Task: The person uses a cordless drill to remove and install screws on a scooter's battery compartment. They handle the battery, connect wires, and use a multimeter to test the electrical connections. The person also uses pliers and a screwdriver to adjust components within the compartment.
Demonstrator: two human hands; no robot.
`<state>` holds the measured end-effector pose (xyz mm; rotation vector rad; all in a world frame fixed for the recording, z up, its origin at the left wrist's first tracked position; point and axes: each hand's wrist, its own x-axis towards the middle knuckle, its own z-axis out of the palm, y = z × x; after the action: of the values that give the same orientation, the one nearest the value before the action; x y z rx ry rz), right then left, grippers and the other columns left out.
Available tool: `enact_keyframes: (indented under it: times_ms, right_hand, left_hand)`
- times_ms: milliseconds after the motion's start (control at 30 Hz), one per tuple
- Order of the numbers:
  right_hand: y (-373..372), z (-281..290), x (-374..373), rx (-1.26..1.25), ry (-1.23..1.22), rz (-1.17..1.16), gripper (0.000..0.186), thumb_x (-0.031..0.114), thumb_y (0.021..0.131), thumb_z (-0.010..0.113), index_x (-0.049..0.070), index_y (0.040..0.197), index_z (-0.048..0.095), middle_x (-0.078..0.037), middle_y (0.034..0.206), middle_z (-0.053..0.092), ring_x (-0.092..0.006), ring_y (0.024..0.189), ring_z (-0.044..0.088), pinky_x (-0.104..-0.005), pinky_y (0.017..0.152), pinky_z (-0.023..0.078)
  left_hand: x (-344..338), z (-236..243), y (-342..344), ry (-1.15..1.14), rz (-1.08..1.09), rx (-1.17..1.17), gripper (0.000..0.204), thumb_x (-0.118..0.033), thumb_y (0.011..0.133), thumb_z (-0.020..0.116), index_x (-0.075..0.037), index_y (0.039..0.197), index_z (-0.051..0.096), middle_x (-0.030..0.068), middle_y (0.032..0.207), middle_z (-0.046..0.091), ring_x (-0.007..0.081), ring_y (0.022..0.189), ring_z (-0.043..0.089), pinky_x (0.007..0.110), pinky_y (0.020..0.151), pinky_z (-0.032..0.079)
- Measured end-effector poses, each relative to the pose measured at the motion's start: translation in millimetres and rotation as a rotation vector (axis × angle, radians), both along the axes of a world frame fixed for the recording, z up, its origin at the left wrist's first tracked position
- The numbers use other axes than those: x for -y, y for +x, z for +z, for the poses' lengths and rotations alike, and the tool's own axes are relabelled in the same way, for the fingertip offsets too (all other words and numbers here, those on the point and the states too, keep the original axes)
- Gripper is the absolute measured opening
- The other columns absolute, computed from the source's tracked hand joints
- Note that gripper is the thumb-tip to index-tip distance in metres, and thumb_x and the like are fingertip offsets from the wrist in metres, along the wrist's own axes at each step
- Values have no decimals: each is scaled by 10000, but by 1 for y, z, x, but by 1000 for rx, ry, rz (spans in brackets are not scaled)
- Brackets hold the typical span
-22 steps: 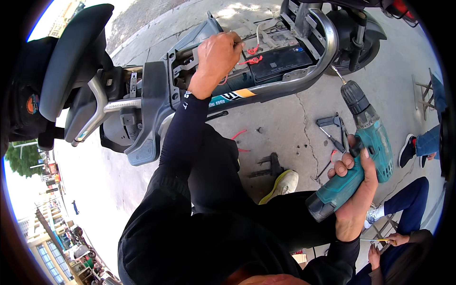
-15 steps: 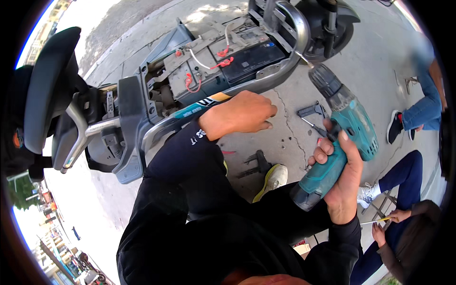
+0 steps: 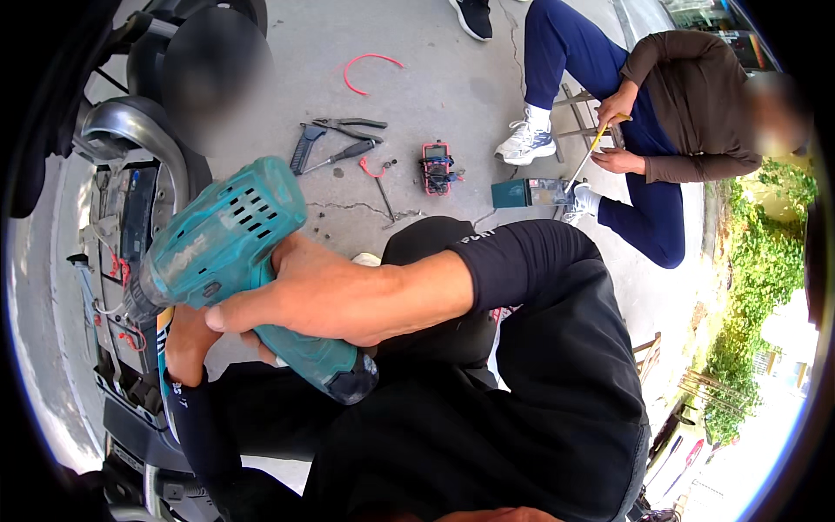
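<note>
My right hand [image 3: 330, 291] is wrapped round the grip of a teal cordless drill [image 3: 230, 209]. The drill points left, its chuck toward the open electric scooter frame, and its black battery base hangs low at the right. My left hand [image 3: 187, 344] is beside the scooter's rail, just below the chuck. The drill and my right hand cover its fingers. Inside the scooter frame sit batteries [image 3: 139, 209] with red-ended leads [image 3: 130, 337] across them.
On the concrete lie pliers [image 3: 361, 130], a screwdriver [image 3: 348, 155], a red multimeter [image 3: 437, 170] and a curved red wire [image 3: 361, 63]. A seated person [image 3: 696, 109] at the right holds a yellow-handled tool [image 3: 600, 137] over a teal-and-black box [image 3: 513, 193].
My view has swung right, so the scooter now lies at the left edge and the seated person shows fully. The drill has turned leftward and come close to my left hand.
</note>
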<state>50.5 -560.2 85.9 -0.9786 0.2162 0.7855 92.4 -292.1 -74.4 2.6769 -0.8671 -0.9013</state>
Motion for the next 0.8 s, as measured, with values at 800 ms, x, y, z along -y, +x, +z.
enact_keyframes:
  times_ms: [800]
  right_hand:
    - [-75,-379,47,1467,-1539,570,389,170,860,616,63,1233,640,-32,889,594,-186,871,591,-334,747,424]
  left_hand:
    - [43,18,-16,43,-56,-37,394,-193,907,720,-8,1241,622,170,1108,649,392,1047,628,459,889,511]
